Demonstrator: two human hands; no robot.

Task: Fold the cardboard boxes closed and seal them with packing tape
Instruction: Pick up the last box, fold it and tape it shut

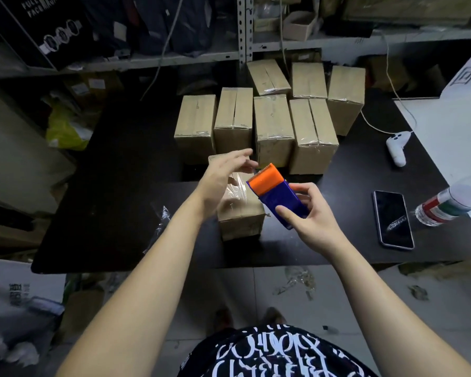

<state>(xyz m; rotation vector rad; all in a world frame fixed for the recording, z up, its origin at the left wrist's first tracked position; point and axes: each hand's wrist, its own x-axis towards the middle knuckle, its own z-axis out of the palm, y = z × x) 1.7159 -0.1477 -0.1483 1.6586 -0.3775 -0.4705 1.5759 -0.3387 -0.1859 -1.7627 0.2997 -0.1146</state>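
Nearest, right hand (pixel 313 216): curled round the tape dispenser (pixel 276 193), thumb over the blue body, orange cutter end tipped up and away toward the box; probably angled so to break the strip or lift it clear.
Left hand (pixel 223 175): fingers straight and spread, clasping nothing, hovering just above the box; likely poised to press tape flat. Fingertips motion-blurred, so contact with the cardboard impossible to tell.
Box in work (pixel 241 216): lying near the front edge of the table, between the two hands, flaps down, glossy tape wrinkled over the top and onto the near face; seemingly set close for easy reach. Far end hidden behind the left hand and the dispenser.
Tape link: any strip from cutter to box too faint to confirm; roll itself out of sight inside the dispenser.
Table (pixel 114 191): dark, bearing a crumpled scrap of clear film (pixel 161 213) left of the box.
Right side: phone (pixel 393 220) face up, bottle (pixel 443 206) tilted and partly blurred, both well apart from the work, presumably parked out of the way.
Finished boxes (pixel 272 126): closed, taped, packed side by side behind the box in work; back row partly masked by the front one.
White controller (pixel 397 148): beside that stack, on a cable.
Shelving (pixel 242 36): dim, contents mostly unreadable.
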